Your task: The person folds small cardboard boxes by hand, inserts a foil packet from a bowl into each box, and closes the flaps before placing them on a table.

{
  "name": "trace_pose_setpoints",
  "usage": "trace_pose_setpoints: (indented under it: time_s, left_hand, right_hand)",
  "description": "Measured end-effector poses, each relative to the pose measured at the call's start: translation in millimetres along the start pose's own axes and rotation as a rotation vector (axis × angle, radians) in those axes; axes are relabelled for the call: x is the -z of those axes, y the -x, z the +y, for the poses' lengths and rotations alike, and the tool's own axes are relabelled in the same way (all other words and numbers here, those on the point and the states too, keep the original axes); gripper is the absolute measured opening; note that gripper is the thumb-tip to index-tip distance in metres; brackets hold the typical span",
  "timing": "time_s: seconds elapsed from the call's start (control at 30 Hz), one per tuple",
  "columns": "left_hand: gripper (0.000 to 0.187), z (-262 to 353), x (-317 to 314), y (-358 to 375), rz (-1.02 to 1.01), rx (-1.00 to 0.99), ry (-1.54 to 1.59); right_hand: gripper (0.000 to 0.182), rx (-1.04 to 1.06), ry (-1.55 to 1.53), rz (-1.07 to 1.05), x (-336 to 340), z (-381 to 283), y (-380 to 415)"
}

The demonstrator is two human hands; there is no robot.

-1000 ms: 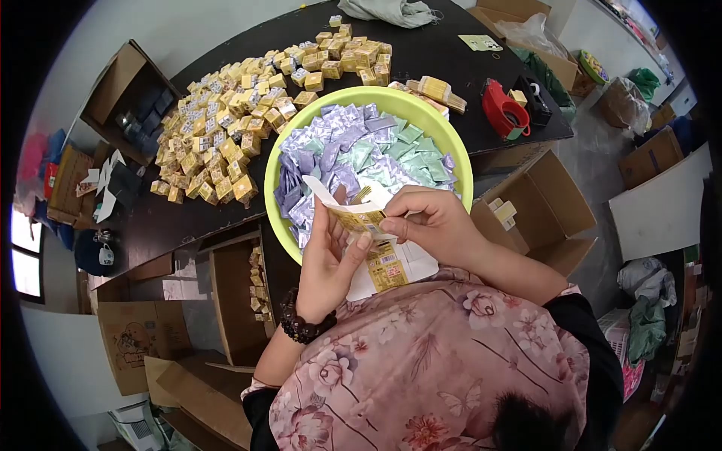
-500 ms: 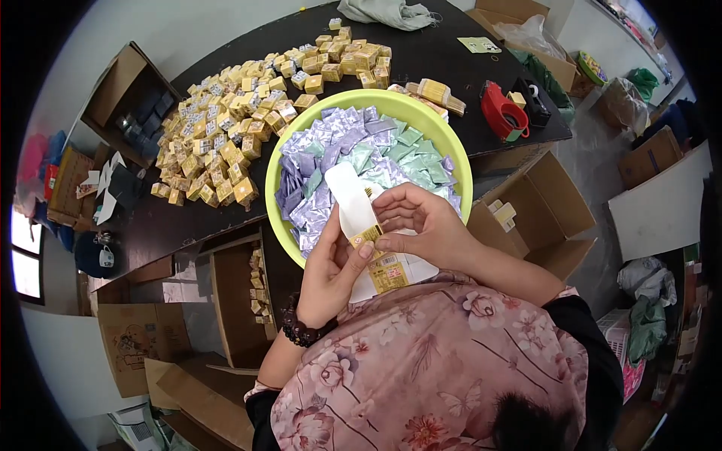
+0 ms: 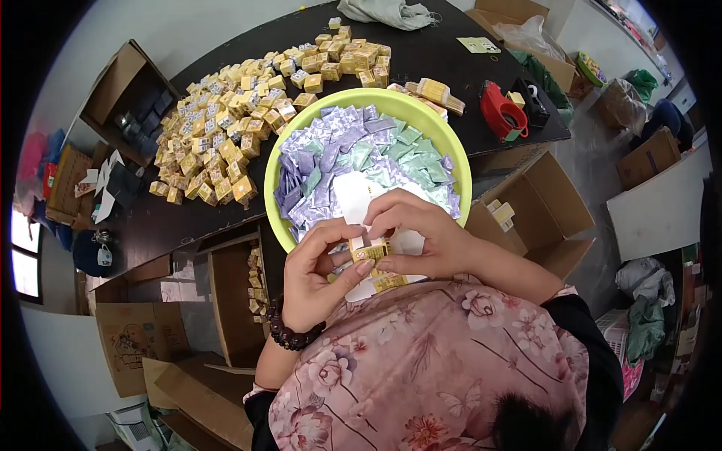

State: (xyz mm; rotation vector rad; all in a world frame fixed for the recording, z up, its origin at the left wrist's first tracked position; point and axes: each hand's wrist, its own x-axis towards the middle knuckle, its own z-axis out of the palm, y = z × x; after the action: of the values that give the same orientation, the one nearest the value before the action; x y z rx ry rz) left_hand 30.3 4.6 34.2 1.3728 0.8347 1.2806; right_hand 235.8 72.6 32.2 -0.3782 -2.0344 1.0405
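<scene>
Between my two hands is a small yellow-and-white carton (image 3: 370,253), upright near the front rim of a yellow-green basin (image 3: 465,158). My left hand (image 3: 314,270), a dark bead bracelet at its wrist, grips the carton's left side with thumb and fingers. From the other side my right hand (image 3: 430,239) pinches it, its fingertips at the carton's top edge. Purple and green sachets (image 3: 347,139) fill the basin. White card (image 3: 355,192) shows behind the carton, and more yellow-and-white card lies below it. The fingers partly cover the carton.
Many small yellow boxes (image 3: 226,128) are heaped on the black table (image 3: 444,56). A red tape dispenser (image 3: 496,113) sits at the right. Open cardboard boxes stand at the right (image 3: 553,195) and lower left (image 3: 226,301), with small yellow boxes inside. A grey cloth (image 3: 387,11) lies at the back.
The carton's long white flap no longer stands up; my fingers are now at its top. My left hand has shifted slightly left, with its fingers raised over the carton.
</scene>
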Motion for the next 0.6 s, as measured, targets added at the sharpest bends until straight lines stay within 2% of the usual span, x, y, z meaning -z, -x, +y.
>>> trace_pose_setpoints:
  time_s: [0.07, 0.13, 0.17, 0.23, 0.37, 0.43, 0.57, 0.6]
  left_hand:
    - [0.036, 0.3, 0.9, 0.0, -0.01, 0.045, 0.034]
    - [0.034, -0.2, 2.5, -1.2, 0.01, 0.051, 0.043]
    - [0.034, 0.0, 2.1, -1.5, 0.011, 0.05, 0.044]
    - [0.031, 0.5, 0.1, -2.1, 0.036, 0.045, -0.051]
    - [0.034, -4.6, -2.7, -5.1, 0.092, 0.01, -0.057]
    - [0.04, -9.9, -2.4, -4.7, 0.11, -0.026, 0.043]
    - [0.045, -6.5, -4.6, -3.1, 0.081, 0.016, -0.083]
    - [0.045, -5.1, -4.8, -3.4, 0.071, 0.006, -0.094]
  right_hand:
    - [0.036, -0.062, -0.049, -0.071, -1.1, 0.1, -0.7]
    - [0.024, 0.036, 0.041, 0.124, -9.2, 2.4, -1.0]
    - [0.024, 0.036, 0.042, 0.122, -12.0, 5.8, -0.3]
    - [0.02, -0.125, -0.317, 0.144, -16.5, 12.4, 1.4]
    - [0.016, -0.054, -0.273, 0.122, -12.0, 10.6, -1.9]
    - [0.018, -0.243, -0.457, 0.12, -9.1, 4.6, -2.3]
    - [0.018, -0.239, -0.485, 0.063, -13.2, 9.1, -5.4]
    - [0.016, -0.306, -0.583, 0.131, -14.3, 6.5, -6.5]
